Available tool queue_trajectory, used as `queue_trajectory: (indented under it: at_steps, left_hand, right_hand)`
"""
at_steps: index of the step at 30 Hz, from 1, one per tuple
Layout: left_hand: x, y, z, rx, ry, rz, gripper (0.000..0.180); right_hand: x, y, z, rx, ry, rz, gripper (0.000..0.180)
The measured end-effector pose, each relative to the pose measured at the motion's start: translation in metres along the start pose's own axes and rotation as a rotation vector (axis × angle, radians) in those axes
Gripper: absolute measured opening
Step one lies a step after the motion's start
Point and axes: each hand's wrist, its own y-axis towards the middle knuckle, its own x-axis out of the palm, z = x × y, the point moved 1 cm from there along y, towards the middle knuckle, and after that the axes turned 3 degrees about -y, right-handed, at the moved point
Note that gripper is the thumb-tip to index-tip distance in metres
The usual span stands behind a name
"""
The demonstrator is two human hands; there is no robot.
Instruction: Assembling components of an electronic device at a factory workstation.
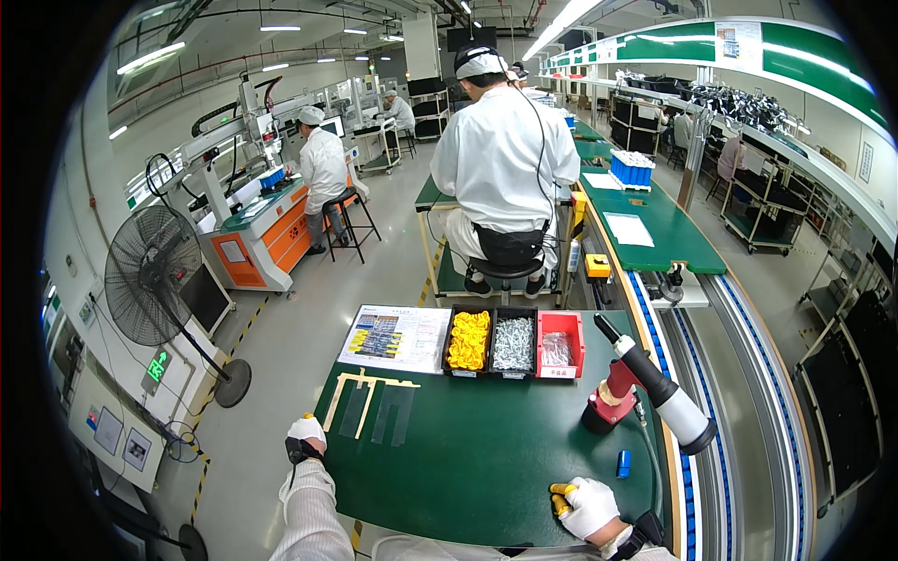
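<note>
Two hands: both gloved in white, both at the near edge of the green surface (486, 458).
Right hand (587, 507): curled, pinching a small yellow piece (561, 498) between thumb and fingers, low on the surface near its right corner.
Left hand (305, 438): closed over the surface's left edge, knuckles up; whether it held anything could not be told.
Yellow piece: one in the hand; it looked like light moulded plastic, stiff and a little slick against a glove, best pinched across its sides.
Bins: three in a row at the far edge, two black and one red.
Yellow bin (469, 339): heaped with pieces of the same yellow, too many to count.
Middle bin (513, 343): a pile of small silvery metal parts, loose and probably prickly, uncountable.
Red bin (559, 346): a clear bag of small parts, one bag seen.
Tool (645, 388): one red, black and white power tool, standing tilted to the right of the bins; it looked heavy and rigid, with the barrel as the natural grip.
Blue piece (624, 463): one, lying between the tool and the right hand.
Sheet (396, 338): one printed sheet, left of the bins.
Jig (363, 388): one pale frame with two clear strips beside it, thin and likely flexible.
</note>
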Motion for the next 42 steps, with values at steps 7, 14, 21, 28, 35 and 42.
queue_trajectory:
  at_steps: [7, 14, 21, 28, 35, 42]
  left_hand:
    - [-0.005, -0.002, 0.006, -0.003, -0.011, -0.004, 0.032]
    - [-0.004, -0.002, 0.004, 0.035, 0.006, -0.001, 0.032]
    - [-0.006, -0.003, 0.003, 0.029, -0.006, 0.0, 0.031]
    - [-0.008, -0.003, 0.004, 0.021, -0.002, -0.015, 0.03]
    - [-0.005, -0.001, 0.006, 0.038, 0.003, -0.027, 0.029]
    - [0.001, 0.001, 0.001, 0.014, 0.013, -0.013, 0.029]
  right_hand:
    - [-0.001, 0.0, 0.0, 0.0, 0.0, 0.012, 0.014]
    - [-0.001, 0.0, 0.0, -0.007, 0.016, 0.024, 0.013]
    - [-0.001, 0.0, 0.0, -0.006, 0.008, 0.02, 0.012]
    - [0.001, -0.001, 0.001, -0.006, 0.012, 0.026, 0.012]
    - [0.0, -0.001, 0.002, -0.006, 0.001, 0.01, 0.014]
    - [0.001, 0.0, 0.0, -0.004, 0.014, 0.021, 0.013]
